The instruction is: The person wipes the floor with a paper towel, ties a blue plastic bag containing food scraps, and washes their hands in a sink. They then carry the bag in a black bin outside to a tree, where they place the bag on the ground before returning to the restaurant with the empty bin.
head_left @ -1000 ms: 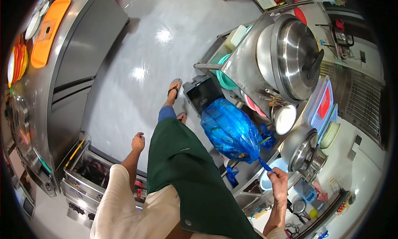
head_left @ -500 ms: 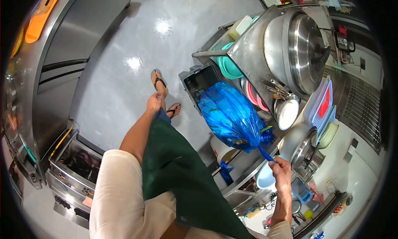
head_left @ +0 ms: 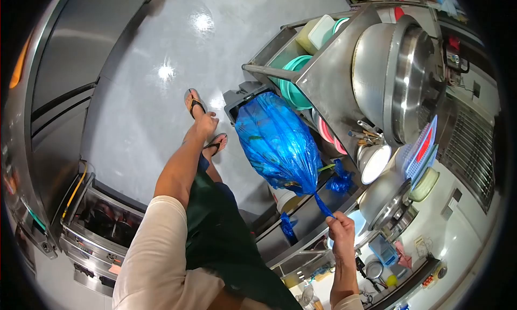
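Note:
My right hand (head_left: pixel 341 229) is closed round the twisted neck of a full blue plastic bag (head_left: pixel 277 143). The bulging bag stretches up and left from that hand, its far end over a dark grey bin (head_left: pixel 231 106). Through the thin plastic, dark and coloured contents show faintly. My left hand (head_left: pixel 205 125) is beside the bag, above my sandalled feet, with its fingers partly spread and nothing in them. A dark green apron (head_left: pixel 223 232) covers my front.
Right of the bag stands a metal rack (head_left: pixel 328 70) with green basins (head_left: pixel 295 92) and a large lidded pot (head_left: pixel 377 78). Bowls and utensils line the counter at right. A steel cabinet (head_left: pixel 70 57) and a metal cooking unit (head_left: pixel 102 218) are at left.
The bag and my right hand have moved left, and the bag covers more of the bin. My left hand has let go of the apron's edge and moved slightly up.

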`<state>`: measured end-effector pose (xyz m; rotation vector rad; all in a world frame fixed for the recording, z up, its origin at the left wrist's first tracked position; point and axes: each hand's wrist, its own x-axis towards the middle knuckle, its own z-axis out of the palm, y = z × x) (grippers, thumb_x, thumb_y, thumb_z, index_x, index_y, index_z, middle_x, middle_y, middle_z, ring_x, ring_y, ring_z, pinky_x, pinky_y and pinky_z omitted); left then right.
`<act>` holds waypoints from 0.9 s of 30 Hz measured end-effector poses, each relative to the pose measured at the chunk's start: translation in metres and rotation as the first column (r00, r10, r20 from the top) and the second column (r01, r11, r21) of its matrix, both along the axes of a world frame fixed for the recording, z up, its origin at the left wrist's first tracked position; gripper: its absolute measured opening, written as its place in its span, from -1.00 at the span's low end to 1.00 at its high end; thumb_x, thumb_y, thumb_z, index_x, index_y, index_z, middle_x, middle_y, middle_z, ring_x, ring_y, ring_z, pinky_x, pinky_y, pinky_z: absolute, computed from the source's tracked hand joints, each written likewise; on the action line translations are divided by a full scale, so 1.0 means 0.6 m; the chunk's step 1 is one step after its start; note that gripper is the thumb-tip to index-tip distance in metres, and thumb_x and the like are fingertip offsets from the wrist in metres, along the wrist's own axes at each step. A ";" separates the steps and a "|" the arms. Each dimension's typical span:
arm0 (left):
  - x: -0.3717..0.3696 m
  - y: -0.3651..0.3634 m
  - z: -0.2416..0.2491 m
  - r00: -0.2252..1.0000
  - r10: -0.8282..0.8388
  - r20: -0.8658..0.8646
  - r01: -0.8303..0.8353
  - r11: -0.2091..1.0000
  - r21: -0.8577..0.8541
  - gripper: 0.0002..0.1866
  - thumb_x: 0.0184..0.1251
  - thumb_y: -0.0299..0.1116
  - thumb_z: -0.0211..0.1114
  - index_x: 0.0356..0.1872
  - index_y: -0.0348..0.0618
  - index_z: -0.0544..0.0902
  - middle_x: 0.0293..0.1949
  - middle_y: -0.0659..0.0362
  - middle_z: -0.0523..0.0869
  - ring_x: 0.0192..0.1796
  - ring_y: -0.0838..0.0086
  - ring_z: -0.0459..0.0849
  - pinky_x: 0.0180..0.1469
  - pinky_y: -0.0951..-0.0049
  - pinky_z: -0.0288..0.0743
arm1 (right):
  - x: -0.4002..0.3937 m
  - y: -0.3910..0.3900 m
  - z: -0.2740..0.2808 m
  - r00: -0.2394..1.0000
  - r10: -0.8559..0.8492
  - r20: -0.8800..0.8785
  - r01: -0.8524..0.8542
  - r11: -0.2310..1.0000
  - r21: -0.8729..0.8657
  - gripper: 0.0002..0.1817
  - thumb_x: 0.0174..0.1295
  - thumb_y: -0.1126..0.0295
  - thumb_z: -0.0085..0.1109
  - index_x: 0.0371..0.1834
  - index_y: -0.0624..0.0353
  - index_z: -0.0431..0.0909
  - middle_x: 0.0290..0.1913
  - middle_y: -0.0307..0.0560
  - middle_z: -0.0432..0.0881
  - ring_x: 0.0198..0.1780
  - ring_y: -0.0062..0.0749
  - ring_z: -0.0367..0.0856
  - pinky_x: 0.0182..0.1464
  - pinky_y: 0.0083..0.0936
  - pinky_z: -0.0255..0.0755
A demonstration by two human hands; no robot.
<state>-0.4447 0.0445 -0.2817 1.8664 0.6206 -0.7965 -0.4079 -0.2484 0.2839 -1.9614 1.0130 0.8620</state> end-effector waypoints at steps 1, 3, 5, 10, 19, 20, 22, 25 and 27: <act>0.015 -0.003 -0.013 1.000 -0.006 -0.006 0.006 0.999 -0.035 -0.51 0.25 -0.31 0.28 0.16 -0.36 0.51 -0.14 -0.10 0.73 -0.02 0.18 0.70 0.11 0.34 0.49 | 0.003 0.004 -0.013 1.000 -0.014 -0.007 0.014 1.000 0.011 -0.76 0.25 0.43 0.17 -0.61 0.07 0.48 -0.62 -0.57 0.25 -0.57 -0.84 0.09 -0.53 -0.66 -0.09; 0.054 -0.009 -0.016 1.000 -0.019 -0.017 0.017 0.994 -0.106 -0.48 0.23 -0.30 0.30 0.16 -0.40 0.50 -0.18 -0.05 0.75 -0.06 0.23 0.71 0.06 0.37 0.50 | 0.009 0.011 -0.038 0.999 -0.031 -0.027 0.031 0.999 0.008 -0.76 0.26 0.44 0.17 -0.60 0.08 0.49 -0.61 -0.57 0.26 -0.54 -0.85 0.10 -0.51 -0.67 -0.08; 0.081 -0.022 -0.012 0.998 -0.056 0.011 0.057 0.991 -0.123 -0.44 0.19 -0.31 0.33 0.19 -0.39 0.48 -0.22 -0.01 0.75 -0.12 0.30 0.71 -0.02 0.41 0.52 | 0.015 0.016 -0.058 0.999 -0.034 -0.037 0.034 0.999 -0.005 -0.76 0.27 0.44 0.17 -0.59 0.09 0.49 -0.60 -0.57 0.27 -0.52 -0.85 0.11 -0.49 -0.67 -0.07; 0.138 -0.040 -0.002 0.970 -0.230 -0.074 0.213 0.960 -0.179 -0.29 0.05 -0.31 0.41 0.27 -0.39 0.44 -0.28 0.00 0.73 -0.22 0.33 0.70 -0.11 0.39 0.53 | 0.027 0.018 -0.092 0.998 0.000 -0.067 -0.002 0.999 -0.040 -0.78 0.28 0.44 0.18 -0.55 0.14 0.51 -0.58 -0.56 0.29 -0.48 -0.84 0.12 -0.46 -0.68 -0.06; 0.212 -0.075 -0.025 0.836 -0.517 -0.186 0.489 0.854 -0.178 -0.68 0.01 -0.34 0.31 -0.32 -0.47 0.71 -0.44 -0.17 0.75 -0.35 0.19 0.80 -0.31 0.34 0.66 | 0.039 0.035 -0.142 1.000 -0.013 -0.019 0.012 0.998 -0.054 -0.76 0.24 0.43 0.18 -0.60 0.08 0.45 -0.63 -0.54 0.24 -0.56 -0.84 0.09 -0.51 -0.66 -0.10; 0.213 -0.078 -0.038 0.821 -0.544 -0.171 0.524 0.838 -0.149 -0.72 0.01 -0.34 0.30 -0.40 -0.45 0.70 -0.47 -0.16 0.74 -0.35 0.19 0.80 -0.29 0.32 0.66 | 0.034 0.031 -0.147 0.999 0.014 -0.037 -0.016 0.998 -0.055 -0.79 0.25 0.44 0.18 -0.57 0.12 0.49 -0.61 -0.53 0.27 -0.54 -0.84 0.11 -0.49 -0.67 -0.07; 0.209 -0.083 -0.061 0.790 -0.597 -0.139 0.591 0.802 -0.088 -0.75 0.02 -0.34 0.27 -0.56 -0.41 0.69 -0.53 -0.14 0.72 -0.34 0.18 0.80 -0.26 0.30 0.66 | 0.024 0.020 -0.157 0.995 0.068 -0.070 -0.072 0.996 -0.057 -0.83 0.28 0.47 0.18 -0.50 0.21 0.56 -0.57 -0.51 0.33 -0.49 -0.83 0.15 -0.46 -0.69 -0.02; 0.193 -0.060 -0.066 0.806 -0.582 -0.111 0.568 0.812 -0.135 -0.73 0.03 -0.34 0.26 -0.47 -0.45 0.69 -0.51 -0.15 0.73 -0.33 0.12 0.79 -0.21 0.27 0.66 | 0.034 0.037 -0.162 0.998 0.053 -0.031 -0.055 0.998 -0.038 -0.83 0.27 0.46 0.19 -0.49 0.23 0.57 -0.59 -0.50 0.32 -0.51 -0.83 0.15 -0.49 -0.69 -0.01; 0.177 -0.034 -0.038 0.856 -0.508 -0.096 0.487 0.855 -0.180 -0.72 0.02 -0.34 0.26 -0.45 -0.47 0.69 -0.51 -0.16 0.73 -0.34 0.09 0.78 -0.21 0.26 0.65 | 0.041 0.043 -0.150 0.996 0.087 -0.025 -0.087 0.996 -0.030 -0.83 0.26 0.46 0.20 -0.50 0.23 0.57 -0.61 -0.49 0.32 -0.53 -0.83 0.16 -0.51 -0.68 -0.01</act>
